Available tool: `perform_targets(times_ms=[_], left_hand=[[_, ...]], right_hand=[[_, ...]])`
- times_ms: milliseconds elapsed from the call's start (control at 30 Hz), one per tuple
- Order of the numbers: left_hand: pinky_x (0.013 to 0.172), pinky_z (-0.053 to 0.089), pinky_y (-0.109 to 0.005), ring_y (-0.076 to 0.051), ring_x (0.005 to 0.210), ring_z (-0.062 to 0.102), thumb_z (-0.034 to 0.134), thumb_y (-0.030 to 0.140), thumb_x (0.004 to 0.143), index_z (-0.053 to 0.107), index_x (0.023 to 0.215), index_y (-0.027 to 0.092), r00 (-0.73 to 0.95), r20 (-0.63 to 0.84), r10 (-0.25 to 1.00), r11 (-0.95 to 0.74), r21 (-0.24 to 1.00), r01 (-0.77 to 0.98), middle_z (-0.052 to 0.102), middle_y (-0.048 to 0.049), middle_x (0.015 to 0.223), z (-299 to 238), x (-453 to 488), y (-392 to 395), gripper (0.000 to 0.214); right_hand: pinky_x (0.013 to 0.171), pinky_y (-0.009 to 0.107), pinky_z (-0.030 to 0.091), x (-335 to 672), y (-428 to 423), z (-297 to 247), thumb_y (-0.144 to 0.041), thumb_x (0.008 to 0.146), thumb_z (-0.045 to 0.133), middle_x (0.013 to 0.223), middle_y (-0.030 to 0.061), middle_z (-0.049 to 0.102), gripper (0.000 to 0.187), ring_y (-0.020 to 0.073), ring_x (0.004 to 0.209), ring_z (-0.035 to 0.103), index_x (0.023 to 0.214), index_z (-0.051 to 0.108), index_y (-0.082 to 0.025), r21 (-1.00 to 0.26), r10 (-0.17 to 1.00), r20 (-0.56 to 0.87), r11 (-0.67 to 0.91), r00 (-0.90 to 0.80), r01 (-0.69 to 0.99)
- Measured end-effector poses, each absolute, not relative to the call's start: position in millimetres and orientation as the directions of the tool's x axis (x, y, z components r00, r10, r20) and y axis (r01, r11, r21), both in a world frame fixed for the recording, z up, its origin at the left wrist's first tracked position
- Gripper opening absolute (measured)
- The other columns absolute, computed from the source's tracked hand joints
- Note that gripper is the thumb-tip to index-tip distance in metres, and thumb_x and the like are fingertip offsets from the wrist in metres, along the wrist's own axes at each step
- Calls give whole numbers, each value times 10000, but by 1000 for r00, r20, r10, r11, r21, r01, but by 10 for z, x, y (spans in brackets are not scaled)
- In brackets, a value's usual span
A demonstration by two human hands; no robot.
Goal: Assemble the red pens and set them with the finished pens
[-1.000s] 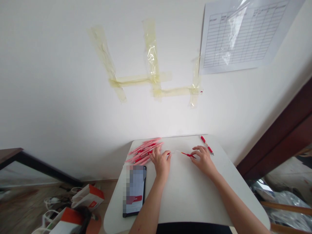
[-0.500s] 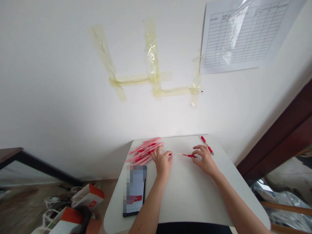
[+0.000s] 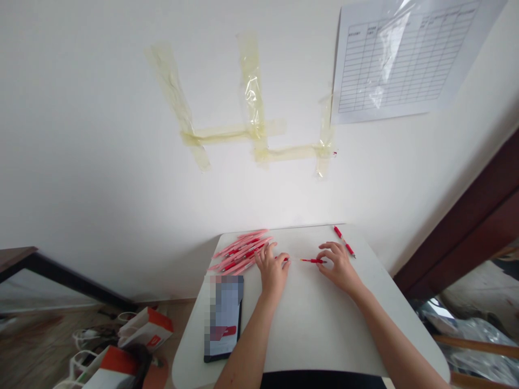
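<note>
We've a red pen piece [image 3: 313, 261] pinched in our right hand [image 3: 339, 268], red part [image 3: 287, 259] in our left hand [image 3: 273, 271]. Pen pile [image 3: 240, 253] alongside left.

The pens [image 3: 243, 253] are pink and red, the held piece [image 3: 313, 261] red and yellow, the desk [image 3: 324, 324] white, the phone [image 3: 227, 313] black-edged, the tape [image 3: 253, 92] yellowish, the sheet [image 3: 413, 65] white with a dark grid.

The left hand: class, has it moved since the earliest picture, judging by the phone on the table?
Yes. Against the phone, which lies in the same place, the left hand has shifted slightly rightward, toward the right hand.
</note>
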State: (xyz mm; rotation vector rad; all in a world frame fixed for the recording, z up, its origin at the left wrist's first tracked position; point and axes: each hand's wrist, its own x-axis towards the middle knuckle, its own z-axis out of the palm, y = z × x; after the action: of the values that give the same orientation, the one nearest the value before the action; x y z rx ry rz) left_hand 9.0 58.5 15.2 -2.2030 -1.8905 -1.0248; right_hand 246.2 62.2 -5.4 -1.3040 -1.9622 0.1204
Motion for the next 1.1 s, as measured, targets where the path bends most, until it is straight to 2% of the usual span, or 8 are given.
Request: perform_targets(times_ms=[500, 1100], left_hand=[[1183, 220, -669, -332, 1365, 426, 778, 256, 782, 765, 850, 297, 158, 526, 835, -378, 341, 860, 583, -61, 1340, 126, 141, 567, 80], [1188, 215, -692, -323, 1355, 448, 764, 259, 799, 776, 863, 321, 198, 534, 822, -411, 316, 855, 591, -56, 1346, 130, 147, 551, 90]], right_hand=[[1012, 536, 479, 2396, 605, -46, -238, 851, 647, 1197, 74, 646, 104, 307, 1259, 511, 940, 679, -282, -463, 796, 556, 536, -239, 706], [1009, 537, 490, 2379, 587, -15, -257, 872, 658, 1195, 77, 651, 94, 301, 1250, 521, 947, 704, -289, -456, 794, 550, 545, -259, 704]])
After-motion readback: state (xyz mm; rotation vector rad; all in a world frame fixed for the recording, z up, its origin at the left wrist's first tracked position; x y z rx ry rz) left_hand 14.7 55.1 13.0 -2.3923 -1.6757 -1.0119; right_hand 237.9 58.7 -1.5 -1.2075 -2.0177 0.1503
